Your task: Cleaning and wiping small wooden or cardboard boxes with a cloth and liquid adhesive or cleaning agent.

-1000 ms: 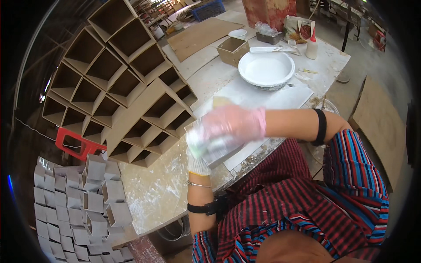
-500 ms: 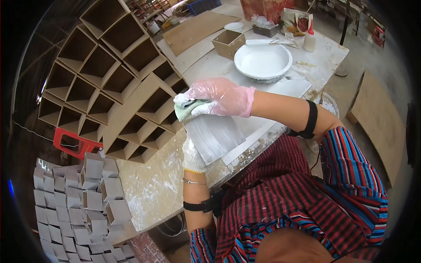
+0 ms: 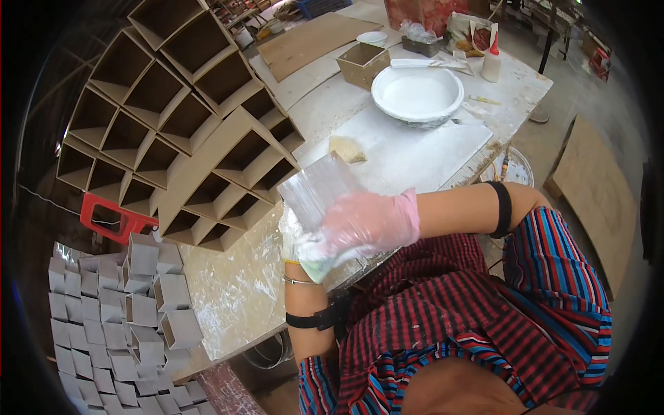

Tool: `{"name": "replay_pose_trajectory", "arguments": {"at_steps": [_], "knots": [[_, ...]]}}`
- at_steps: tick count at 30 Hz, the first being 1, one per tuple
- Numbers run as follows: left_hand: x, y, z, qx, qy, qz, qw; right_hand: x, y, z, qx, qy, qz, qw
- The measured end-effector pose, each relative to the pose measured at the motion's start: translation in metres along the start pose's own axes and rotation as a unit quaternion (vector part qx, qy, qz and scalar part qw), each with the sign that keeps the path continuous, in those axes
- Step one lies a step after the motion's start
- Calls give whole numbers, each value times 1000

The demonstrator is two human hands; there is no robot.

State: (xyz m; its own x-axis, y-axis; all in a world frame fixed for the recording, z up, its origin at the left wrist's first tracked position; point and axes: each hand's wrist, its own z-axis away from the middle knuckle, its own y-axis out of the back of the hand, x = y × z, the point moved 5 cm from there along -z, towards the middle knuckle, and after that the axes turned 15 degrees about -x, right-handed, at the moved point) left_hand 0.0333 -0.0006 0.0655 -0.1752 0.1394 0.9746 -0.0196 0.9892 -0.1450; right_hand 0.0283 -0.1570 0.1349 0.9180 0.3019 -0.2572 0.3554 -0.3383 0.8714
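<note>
My left hand [image 3: 291, 227], in a white knit glove, supports a grey box [image 3: 319, 181] with white streaks on its upper face; most of its fingers are hidden by the box and my other arm. My right hand [image 3: 366, 225], in a pink glove under clear film, presses a pale green cloth [image 3: 319, 268] at the box's near edge. A white basin [image 3: 419, 93] of white liquid stands beyond, on the worktable [image 3: 238, 297]. Behind the box lies a beige sponge [image 3: 347, 148].
Stacked brown open boxes [image 3: 155, 104] rise at the left, with a red plastic stool [image 3: 114, 220] below them. Many grey boxes [image 3: 114, 325] are piled at lower left. An open brown box [image 3: 364, 66] and a red-capped bottle [image 3: 492, 63] stand near the basin.
My right hand has drawn the cloth from the box's far edge toward me, down to its near edge. The box has shifted slightly away, and the beige sponge behind it has come into sight.
</note>
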Motion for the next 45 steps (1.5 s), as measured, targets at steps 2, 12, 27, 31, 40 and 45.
{"name": "replay_pose_trajectory", "arguments": {"at_steps": [2,12,27,31,40,45], "knots": [[26,-7,-6,54,47,-44,996,-4,8,-1,14,42,-22,999],[13,0,-10,-84,-58,-44,994,13,14,10,61,4,6,998],[3,1,-6,-167,-37,132,976,19,8,37,35,-31,-96,994],[-12,12,-14,-217,-19,-352,910,21,30,36,121,-6,-97,988],[-23,-12,14,-208,39,454,866,92,66,28,183,-156,-100,966],[-11,-7,16,-156,18,116,981,76,61,26,201,-90,-79,972]]}}
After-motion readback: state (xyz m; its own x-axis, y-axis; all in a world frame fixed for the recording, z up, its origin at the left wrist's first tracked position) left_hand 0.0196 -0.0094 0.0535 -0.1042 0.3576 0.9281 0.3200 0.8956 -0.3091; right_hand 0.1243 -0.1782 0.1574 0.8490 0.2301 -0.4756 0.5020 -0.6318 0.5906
